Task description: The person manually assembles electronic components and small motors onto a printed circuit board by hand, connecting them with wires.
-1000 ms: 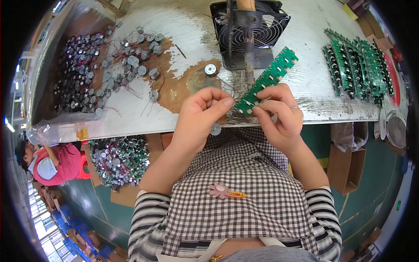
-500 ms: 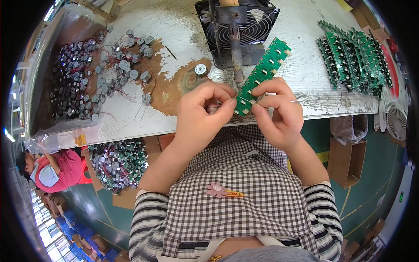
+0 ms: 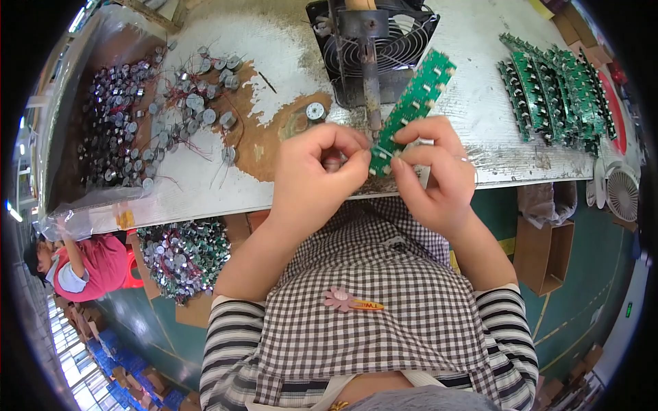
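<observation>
We find the green board (image 3: 418,96) slanting across the front of the table (image 3: 500,147), its near end between the hands and beside the iron (image 3: 371,89). The right hand (image 3: 441,164) is at the board's right edge, thumb and finger apparently pinched together on a pale strand (image 3: 387,152). The left hand (image 3: 317,175) has thumb and fingertip together at the left edge; what lies between them we cannot tell. For sound work, we judge that the board should be steadied by its edge, the strand fed in small amounts, and the left pinch held motionless until the joint sets. We note the main hazard: the fingertips sit near the iron's tip. Neighbouring joints should not be touched or bridged.
</observation>
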{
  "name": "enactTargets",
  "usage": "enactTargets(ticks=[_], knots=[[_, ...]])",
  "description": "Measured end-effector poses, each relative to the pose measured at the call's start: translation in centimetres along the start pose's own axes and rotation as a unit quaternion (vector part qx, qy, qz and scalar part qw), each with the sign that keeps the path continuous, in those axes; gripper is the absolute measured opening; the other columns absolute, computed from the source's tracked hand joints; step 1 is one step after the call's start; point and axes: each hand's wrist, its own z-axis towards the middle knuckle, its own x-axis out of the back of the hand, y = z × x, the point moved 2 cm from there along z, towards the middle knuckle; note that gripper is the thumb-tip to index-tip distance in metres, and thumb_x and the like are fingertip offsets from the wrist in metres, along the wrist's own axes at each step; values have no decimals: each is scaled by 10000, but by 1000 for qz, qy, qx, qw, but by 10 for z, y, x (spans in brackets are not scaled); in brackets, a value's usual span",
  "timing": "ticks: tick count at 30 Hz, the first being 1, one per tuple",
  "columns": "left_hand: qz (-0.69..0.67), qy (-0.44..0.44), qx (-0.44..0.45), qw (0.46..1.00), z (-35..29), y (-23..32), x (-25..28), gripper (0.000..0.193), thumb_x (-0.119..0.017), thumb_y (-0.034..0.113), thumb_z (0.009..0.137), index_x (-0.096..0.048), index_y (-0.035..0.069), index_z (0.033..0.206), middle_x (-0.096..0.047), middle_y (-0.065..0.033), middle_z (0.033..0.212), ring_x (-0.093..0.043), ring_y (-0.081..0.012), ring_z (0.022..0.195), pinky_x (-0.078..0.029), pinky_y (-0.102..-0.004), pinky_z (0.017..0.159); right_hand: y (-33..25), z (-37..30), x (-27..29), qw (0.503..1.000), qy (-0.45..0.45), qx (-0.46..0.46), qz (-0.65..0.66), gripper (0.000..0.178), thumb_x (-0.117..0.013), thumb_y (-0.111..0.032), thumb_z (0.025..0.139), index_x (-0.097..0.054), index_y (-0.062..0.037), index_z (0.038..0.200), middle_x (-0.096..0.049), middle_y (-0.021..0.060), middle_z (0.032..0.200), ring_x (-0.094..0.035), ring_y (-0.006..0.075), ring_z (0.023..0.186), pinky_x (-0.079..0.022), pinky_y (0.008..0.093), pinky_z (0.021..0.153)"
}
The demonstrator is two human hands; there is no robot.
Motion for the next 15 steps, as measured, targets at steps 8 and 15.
enactTargets(ticks=[8, 15], knots=[[11, -15, -38, 999, -3, -7, -4, 77, -663, 23, 761, -594, 4, 733, -661, -20, 829, -430, 2, 582, -352, -171, 506, 1, -13, -2, 999, 15, -24, 16, 154, -661, 88, 712, -561, 8, 797, -607, 153, 910, -567, 237, 753, -468, 303, 627], [-53, 17, -10, 998, -4, -9, -5, 53, -658, 43, 793, -617, 9, 793, -600, 29, 740, -448, 4, 587, -353, -170, 507, 2, -12, -2, 1000, 11, -8, 28, 149, -661, 91, 718, -559, 13, 795, -613, 150, 896, -569, 225, 729, -467, 291, 584]])
